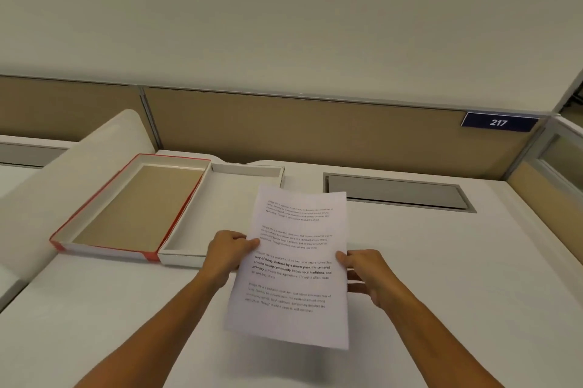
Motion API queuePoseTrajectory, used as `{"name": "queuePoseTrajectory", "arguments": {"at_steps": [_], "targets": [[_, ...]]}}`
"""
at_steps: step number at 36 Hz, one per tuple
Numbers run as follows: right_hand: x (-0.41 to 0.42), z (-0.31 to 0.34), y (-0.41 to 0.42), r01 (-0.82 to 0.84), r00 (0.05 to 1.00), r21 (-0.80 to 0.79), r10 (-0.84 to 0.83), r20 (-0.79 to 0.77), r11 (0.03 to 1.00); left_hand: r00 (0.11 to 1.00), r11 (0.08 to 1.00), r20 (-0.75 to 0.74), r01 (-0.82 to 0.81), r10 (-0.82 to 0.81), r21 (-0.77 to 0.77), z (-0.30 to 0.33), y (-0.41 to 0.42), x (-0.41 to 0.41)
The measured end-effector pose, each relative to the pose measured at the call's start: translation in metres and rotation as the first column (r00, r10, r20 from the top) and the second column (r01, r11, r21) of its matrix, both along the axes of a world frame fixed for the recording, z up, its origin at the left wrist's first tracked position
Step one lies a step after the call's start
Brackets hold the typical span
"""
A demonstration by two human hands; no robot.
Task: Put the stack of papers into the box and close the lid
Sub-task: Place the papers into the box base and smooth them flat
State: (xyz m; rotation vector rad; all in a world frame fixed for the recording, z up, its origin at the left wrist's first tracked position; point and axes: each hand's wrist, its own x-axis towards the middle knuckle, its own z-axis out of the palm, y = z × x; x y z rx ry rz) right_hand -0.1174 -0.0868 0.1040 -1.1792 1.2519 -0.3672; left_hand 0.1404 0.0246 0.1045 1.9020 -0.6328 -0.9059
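I hold a stack of white printed papers (pixel 293 264) above the desk, near the middle of the view. My left hand (pixel 228 253) grips its left edge and my right hand (pixel 367 274) grips its right edge. To the left lies an open flat box: a white tray (pixel 192 258) right beside the papers, partly hidden behind my left hand and the sheets. Joined to its left side is the red-edged lid (pixel 104 250) with a brown inside, lying open and face up.
The white desk (pixel 473 277) runs right and toward me. A grey cable slot (pixel 397 192) is set into it behind the papers. A tan partition (pixel 299 129) with a blue "217" sign (pixel 498 122) closes the back. A curved white divider (pixel 63 185) stands left of the box.
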Motion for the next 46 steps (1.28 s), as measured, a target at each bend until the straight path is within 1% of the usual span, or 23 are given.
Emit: {"name": "queuePoseTrajectory", "arguments": {"at_steps": [6,10,15,20,29,35,39,44,46], "targets": [[0.074,0.011,-0.021,-0.017,1.0,0.013,0.017,0.019,1.0,0.999,0.999,-0.016,-0.031,0.032,0.01,0.015,-0.02,0.071],[0.12,0.012,-0.037,-0.019,1.0,0.031,0.019,0.014,0.999,0.997,0.997,-0.011,-0.082,0.081,-0.008,0.015,-0.035,0.115],[0.168,0.009,-0.055,-0.007,1.0,0.044,0.007,-0.008,0.999,0.99,0.993,-0.084,-0.108,0.112,0.047,0.005,-0.057,0.16],[0.21,0.001,-0.074,0.002,0.998,0.03,0.0,-0.055,1.0,0.985,0.986,-0.1,-0.132,0.142,0.099,-0.009,-0.078,0.191],[0.263,-0.019,-0.104,0.014,0.988,0.054,-0.006,-0.155,0.998,0.979,0.971,-0.066,-0.183,0.195,0.155,-0.032,-0.105,0.221],[0.282,-0.041,-0.117,0.045,0.978,0.059,-0.032,-0.208,0.997,0.981,0.963,-0.007,-0.189,0.194,0.19,-0.046,-0.116,0.231],[0.288,-0.052,-0.118,0.072,0.977,0.07,-0.056,-0.205,0.995,0.981,0.957,-0.008,-0.185,0.192,0.226,-0.056,-0.118,0.234],[0.296,-0.058,-0.121,0.076,0.965,0.023,-0.068,-0.253,0.997,0.979,0.949,0.057,-0.203,0.195,0.243,-0.06,-0.124,0.238],[0.298,-0.059,-0.121,0.07,0.958,-0.001,-0.068,-0.28,0.998,0.977,0.947,0.116,-0.201,0.177,0.249,-0.061,-0.127,0.237]]}}
